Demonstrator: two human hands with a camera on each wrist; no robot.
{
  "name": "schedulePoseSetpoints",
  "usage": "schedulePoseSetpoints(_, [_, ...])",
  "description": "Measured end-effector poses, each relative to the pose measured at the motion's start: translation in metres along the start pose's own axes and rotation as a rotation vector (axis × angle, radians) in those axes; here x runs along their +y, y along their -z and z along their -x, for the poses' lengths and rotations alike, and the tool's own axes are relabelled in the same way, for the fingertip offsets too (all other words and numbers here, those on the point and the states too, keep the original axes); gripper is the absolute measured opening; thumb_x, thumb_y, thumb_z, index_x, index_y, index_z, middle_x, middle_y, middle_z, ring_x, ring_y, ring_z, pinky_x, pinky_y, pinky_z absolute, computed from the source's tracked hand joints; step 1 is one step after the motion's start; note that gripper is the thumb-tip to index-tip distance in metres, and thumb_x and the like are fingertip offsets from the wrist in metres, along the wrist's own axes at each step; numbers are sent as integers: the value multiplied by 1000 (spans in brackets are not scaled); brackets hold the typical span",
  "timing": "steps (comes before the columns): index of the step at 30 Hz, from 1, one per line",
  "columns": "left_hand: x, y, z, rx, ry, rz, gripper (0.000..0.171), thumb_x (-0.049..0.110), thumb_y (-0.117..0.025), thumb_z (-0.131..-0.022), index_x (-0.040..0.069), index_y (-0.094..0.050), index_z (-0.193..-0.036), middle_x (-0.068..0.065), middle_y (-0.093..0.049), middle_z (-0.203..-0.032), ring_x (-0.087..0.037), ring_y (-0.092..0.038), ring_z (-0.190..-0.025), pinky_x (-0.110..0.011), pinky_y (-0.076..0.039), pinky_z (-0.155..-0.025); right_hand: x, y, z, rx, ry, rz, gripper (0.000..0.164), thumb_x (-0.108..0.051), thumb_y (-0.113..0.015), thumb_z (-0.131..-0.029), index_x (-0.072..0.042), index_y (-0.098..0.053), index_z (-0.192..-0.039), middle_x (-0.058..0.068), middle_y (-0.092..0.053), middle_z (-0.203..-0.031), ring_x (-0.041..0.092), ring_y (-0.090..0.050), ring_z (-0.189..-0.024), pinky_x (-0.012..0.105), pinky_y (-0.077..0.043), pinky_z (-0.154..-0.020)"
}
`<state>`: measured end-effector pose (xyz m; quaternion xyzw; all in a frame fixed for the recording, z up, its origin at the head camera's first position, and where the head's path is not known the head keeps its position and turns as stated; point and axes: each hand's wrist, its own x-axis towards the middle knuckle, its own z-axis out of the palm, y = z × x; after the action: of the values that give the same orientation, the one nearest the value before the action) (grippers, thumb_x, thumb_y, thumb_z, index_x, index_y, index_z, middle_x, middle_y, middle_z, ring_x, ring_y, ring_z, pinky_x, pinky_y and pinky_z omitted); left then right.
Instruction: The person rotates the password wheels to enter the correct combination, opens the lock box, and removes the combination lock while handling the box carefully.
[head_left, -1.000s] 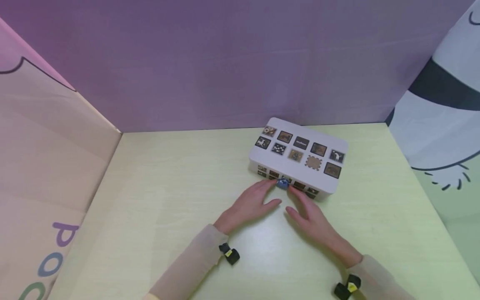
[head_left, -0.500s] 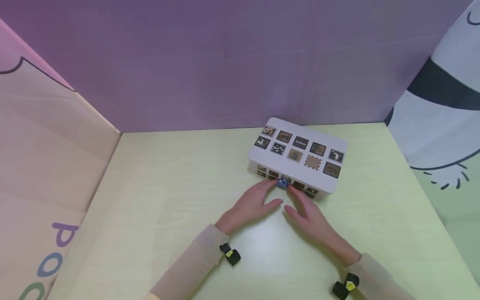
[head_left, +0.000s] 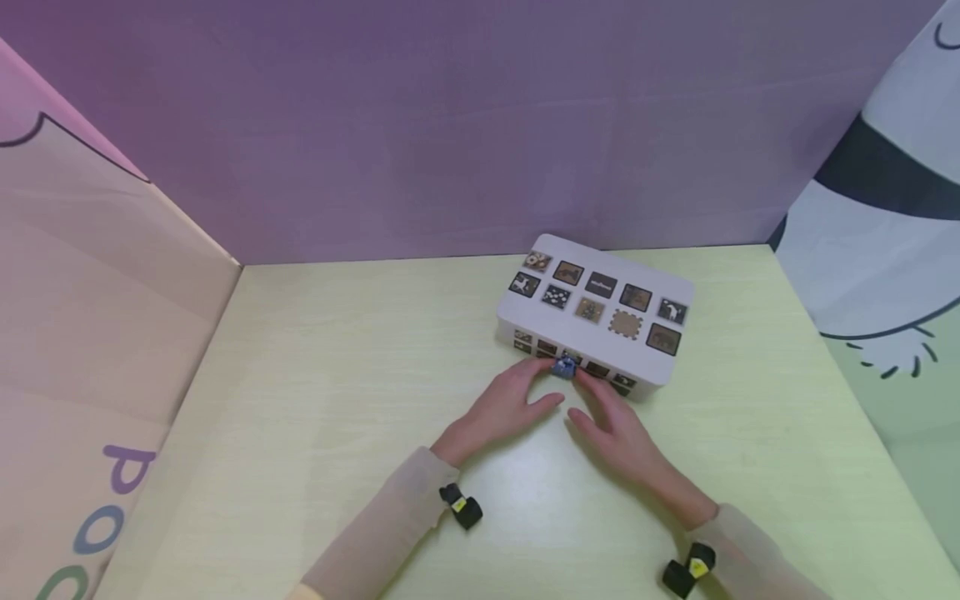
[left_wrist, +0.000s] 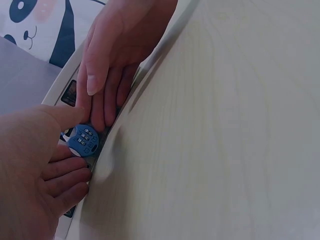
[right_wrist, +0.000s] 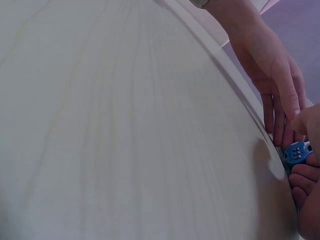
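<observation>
A blue combination padlock (head_left: pixel 565 367) with several number wheels sits against the front side of a white box (head_left: pixel 542 313) printed with small dark and brown pictures. My left hand (head_left: pixel 504 406) touches the padlock's left side with relaxed fingertips, its thumb held apart. From the other side, my right hand (head_left: pixel 622 437) reaches in with its index fingertip right at the padlock. In the left wrist view the number wheels on the padlock (left_wrist: pixel 84 141) face up between the two hands, and the left fingers (left_wrist: pixel 65 182) lie loosely bent beside it. The padlock's shackle is hidden.
The box stands toward the back right of a pale wooden table (head_left: pixel 337 375). A purple backdrop (head_left: pixel 420 133) rises behind it, with printed panels at left and right. A small black camera (head_left: pixel 461 507) is worn on the left wrist, another black camera (head_left: pixel 688 571) on the right.
Almost nothing differs. The right wrist has shifted very slightly left; both hands stay at the padlock, and the box keeps its place.
</observation>
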<state>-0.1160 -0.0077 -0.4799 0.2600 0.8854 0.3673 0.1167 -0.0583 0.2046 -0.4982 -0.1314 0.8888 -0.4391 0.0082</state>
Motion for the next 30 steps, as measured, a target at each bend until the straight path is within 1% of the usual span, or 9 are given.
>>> schedulePoseSetpoints(5, [1,0,-1,-1,8,4,60,41,-62,-103,10,-47,-152,-9,-52,-153,-23,-49,-142,-40,-40,-120,-1,1,-1,12,8,6,62,-22,-64,-103,-3,-38,-156,21,-45,-156,44,-44,-142,64,-32,-119])
schedulePoseSetpoints(10, [1,0,-1,-4,4,-12,59,41,-59,-104,10,-46,-152,-9,-52,-154,-24,-49,-143,-40,-40,-121,-1,1,-2,17,11,1,60,-20,-63,-103,-1,-40,-155,22,-46,-155,45,-43,-141,65,-31,-119])
schedulePoseSetpoints(18, [1,-1,-1,-1,-3,-32,60,43,-58,-105,9,-46,-153,-9,-51,-155,-24,-48,-143,-40,-39,-121,0,0,-3,19,-11,-30,59,-21,-63,-103,-2,-41,-155,21,-46,-156,44,-43,-142,65,-30,-120])
schedulePoseSetpoints(25, [1,-1,0,-2,0,-10,58,41,-58,-105,10,-46,-153,-8,-52,-154,-23,-49,-142,-40,-40,-121,-2,-2,-2,29,-15,-55,57,-18,-63,-103,-2,-43,-153,20,-48,-154,44,-44,-141,66,-30,-120])
schedulePoseSetpoints(30, [1,-1,-1,8,5,-1,54,38,-56,-106,11,-47,-152,-7,-52,-154,-22,-49,-143,-40,-40,-120,-4,-2,-2,35,-26,-74,55,-16,-63,-102,-3,-44,-152,19,-49,-153,43,-44,-141,66,-29,-120])
